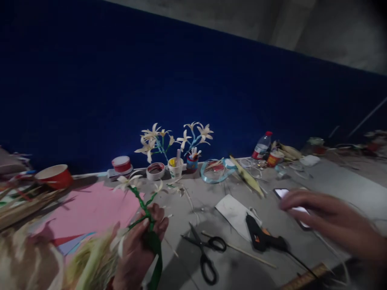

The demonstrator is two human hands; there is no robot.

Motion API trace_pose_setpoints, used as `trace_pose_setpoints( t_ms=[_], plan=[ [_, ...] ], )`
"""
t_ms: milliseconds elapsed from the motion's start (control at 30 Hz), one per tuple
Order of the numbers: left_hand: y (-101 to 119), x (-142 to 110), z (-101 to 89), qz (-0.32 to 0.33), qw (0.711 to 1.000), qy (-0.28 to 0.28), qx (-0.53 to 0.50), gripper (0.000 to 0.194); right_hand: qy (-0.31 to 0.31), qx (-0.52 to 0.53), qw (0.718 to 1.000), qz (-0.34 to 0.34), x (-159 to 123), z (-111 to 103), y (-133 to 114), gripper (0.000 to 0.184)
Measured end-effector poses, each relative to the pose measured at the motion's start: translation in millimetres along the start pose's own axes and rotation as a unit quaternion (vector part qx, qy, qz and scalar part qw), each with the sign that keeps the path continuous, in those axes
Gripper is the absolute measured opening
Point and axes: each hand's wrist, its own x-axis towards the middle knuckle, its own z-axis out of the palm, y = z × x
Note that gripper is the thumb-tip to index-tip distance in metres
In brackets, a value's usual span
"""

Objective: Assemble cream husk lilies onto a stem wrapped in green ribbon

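Note:
My left hand (137,245) is closed around the green-wrapped stem of an artificial flower spray (144,205), whose pale petals spread above the fingers. A loose length of green tape (156,262) hangs down beside that hand. Over at the right, my right hand (320,207) reaches above a phone (281,192) with a lit screen, hiding part of it. The fingers are stretched out and blurred; whether they touch the phone I cannot tell. Between the hands lie black-handled scissors (208,245), a thin stick (242,251) and a black glue gun (263,237).
Two finished-looking flower sprays (160,141) stand in cups along the blue wall (181,80). Pink paper (90,207) and pale husks (33,257) cover the left side. A white sheet (234,215) lies by the glue gun. A bottle (262,146) stands at the back right.

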Motion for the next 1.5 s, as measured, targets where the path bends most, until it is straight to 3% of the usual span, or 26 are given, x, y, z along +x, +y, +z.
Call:
trace_pose_setpoints(
  t_ms=[67,133,200,233,400,467,567,767,1000,1200,1500],
  plan=[
    [0.4,1.3,-1.3,-0.011,1.0,0.011,0.004,0.017,-0.159,0.04,0.984,-0.064,27.6,12.3,-29.6,0.009],
    [1.1,2.8,-2.3,-0.016,0.999,0.037,0.017,0.022,-0.212,0.101,0.964,-0.122,44.6,32.4,-48.7,0.011],
    [1.9,3.4,-2.7,-0.012,0.998,0.053,0.029,0.024,-0.274,0.191,0.935,-0.115,53.7,56.3,-54.7,0.013],
    [2.1,3.0,-2.6,-0.008,0.998,0.054,0.032,0.024,-0.282,0.227,0.928,-0.085,56.9,69.2,-53.9,0.014],
    [-2.9,-2.1,-3.8,0.017,0.997,0.061,0.05,0.023,-0.197,0.246,0.949,-0.018,71.5,137.8,-52.0,0.013],
    [-6.6,-2.8,-6.0,0.014,0.997,0.017,0.069,0.019,-0.18,0.267,0.947,-0.001,72.4,159.3,-63.8,0.015],
    [-10.8,-3.3,-8.3,0.021,0.995,0.002,0.1,0.01,-0.199,0.306,0.931,0.012,63.7,176.6,-88.0,0.017],
    [-12.7,-7.3,-7.5,0.023,0.988,-0.032,0.147,0.011,-0.219,0.412,0.881,0.084,45.1,177.4,-117.4,0.014],
    [-9.6,-8.7,1.3,0.043,0.981,-0.063,0.177,0.018,-0.225,0.35,0.908,0.038,43.0,162.8,-125.8,0.01],
    [-16.1,-13.6,2.5,0.059,0.981,-0.057,0.177,0.02,-0.106,0.205,0.972,-0.051,35.5,161.1,-134.8,0.012],
    [-18.0,-22.2,2.0,0.036,0.973,-0.057,0.22,0.02,-0.05,0.132,0.979,-0.151,32.9,172.1,-130.8,0.01]
  ],
)
